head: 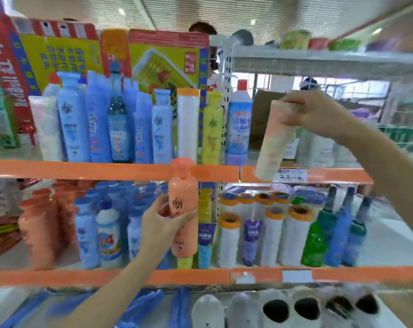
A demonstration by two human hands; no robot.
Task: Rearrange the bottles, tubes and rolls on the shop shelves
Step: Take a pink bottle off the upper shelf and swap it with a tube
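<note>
My left hand (161, 224) grips an orange bottle (183, 197) upright in front of the middle shelf; its cap reaches the orange edge of the upper shelf (82, 170). My right hand (312, 113) holds a pale peach tube (273, 143) by its top end, tilted, with the lower end hanging over the right upper shelf's edge (330, 175). Blue bottles (74, 119), a white roll (187, 124) and a yellow bottle (212, 129) stand on the upper shelf.
The middle shelf carries orange bottles (38, 226) at left, blue bottles (87, 233), white rolls with orange caps (229, 237) and green and blue bottles (328, 235) at right. More rolls (275, 308) lie on the bottom shelf. Cartons (58, 53) stand behind. People are behind the shelves.
</note>
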